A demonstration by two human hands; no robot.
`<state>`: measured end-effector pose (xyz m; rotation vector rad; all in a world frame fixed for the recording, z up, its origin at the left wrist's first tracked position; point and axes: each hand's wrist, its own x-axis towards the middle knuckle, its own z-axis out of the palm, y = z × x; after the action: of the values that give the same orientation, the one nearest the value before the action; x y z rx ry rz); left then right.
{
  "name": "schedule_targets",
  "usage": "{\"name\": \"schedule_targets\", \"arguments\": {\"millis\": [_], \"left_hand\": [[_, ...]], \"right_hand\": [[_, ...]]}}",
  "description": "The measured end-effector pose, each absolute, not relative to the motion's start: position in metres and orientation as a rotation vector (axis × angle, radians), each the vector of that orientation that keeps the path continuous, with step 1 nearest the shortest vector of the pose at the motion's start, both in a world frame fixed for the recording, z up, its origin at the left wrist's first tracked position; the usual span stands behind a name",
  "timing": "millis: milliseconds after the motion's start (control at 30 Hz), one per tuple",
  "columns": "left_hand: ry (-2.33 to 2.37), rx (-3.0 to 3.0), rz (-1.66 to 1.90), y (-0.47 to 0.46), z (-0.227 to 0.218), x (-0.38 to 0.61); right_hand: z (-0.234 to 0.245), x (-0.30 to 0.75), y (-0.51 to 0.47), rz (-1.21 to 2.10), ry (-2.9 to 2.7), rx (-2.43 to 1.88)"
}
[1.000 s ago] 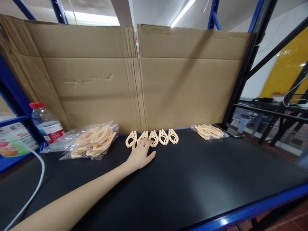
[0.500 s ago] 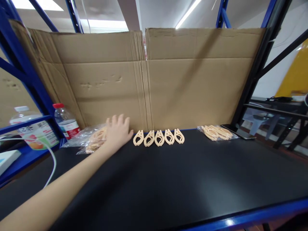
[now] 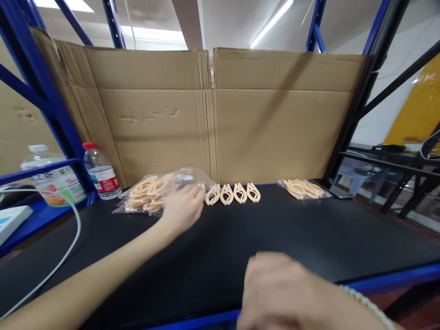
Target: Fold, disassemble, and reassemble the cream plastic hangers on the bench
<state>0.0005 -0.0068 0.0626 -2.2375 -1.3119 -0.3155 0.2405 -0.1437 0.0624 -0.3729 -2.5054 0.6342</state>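
My left hand reaches across the black shelf top and its curled fingers grip the right end of a clear plastic bag full of beige plastic clips. Just right of that hand, a row of loose beige clips lies along the back edge; the leftmost one is partly hidden behind the hand. My right hand is blurred at the bottom of the view, close to the camera, back facing me, with its fingers out of sight.
A second small bag of clips and a dark phone lie at the back right. Cardboard sheets wall off the back. A water bottle stands at the back left. A white cable crosses the left side.
My left hand went from the clip row to the bag and closed on its right end, lifting that end. My right hand has come into view at the bottom.
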Motion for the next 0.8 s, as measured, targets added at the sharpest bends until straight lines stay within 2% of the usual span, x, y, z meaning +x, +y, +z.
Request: {"name": "schedule_targets", "arguments": {"millis": [67, 133, 200, 300, 467, 800], "left_hand": [[-1.074, -2.443, -0.385, -0.027, 0.046, 0.022], [-0.935, -2.577, -0.3, -0.045, 0.03, 0.04], [-0.878, -2.683, -0.242, -0.059, 0.02, 0.052], [-0.816, -2.854, -0.404, -0.07, 0.022, 0.058], [-0.937, -2.976, -0.657, -0.049, 0.039, 0.048], [-0.899, -3.118, -0.338, -0.028, 0.011, 0.024]], "right_hand": [[0.076, 0.254, -0.119, 0.306, -2.217, -0.542], [0.082, 0.264, -0.085, 0.149, -2.058, -0.697], [0.077, 0.272, -0.046, 0.123, -1.997, -0.829], [0.056, 0.277, 0.001, 0.083, -2.095, -1.051], [0.017, 0.265, 0.027, 0.064, -2.312, -1.075], [0.002, 0.27, 0.003, 0.043, -2.687, -1.246]]}}
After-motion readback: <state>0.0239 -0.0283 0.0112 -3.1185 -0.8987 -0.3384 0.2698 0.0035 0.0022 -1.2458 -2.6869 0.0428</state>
